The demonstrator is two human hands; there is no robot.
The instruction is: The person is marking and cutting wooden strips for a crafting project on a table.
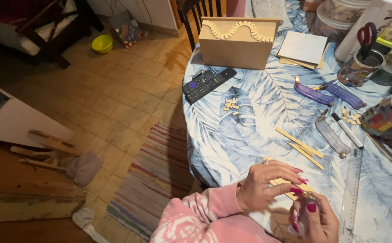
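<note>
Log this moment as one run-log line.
left hand: pinching wooden strips | right hand: holding small tool, kind unclear | nearby: loose strips, clear ruler | surface: leaf-print tablecloth

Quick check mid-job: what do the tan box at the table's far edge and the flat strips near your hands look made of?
The tan box looks like unfinished wood or fibreboard: matte, even, no visible grain. The pale flat strips look like raw thin wood: dull, straight-cut. The strips under the left hand and right hand seem the same.
</note>
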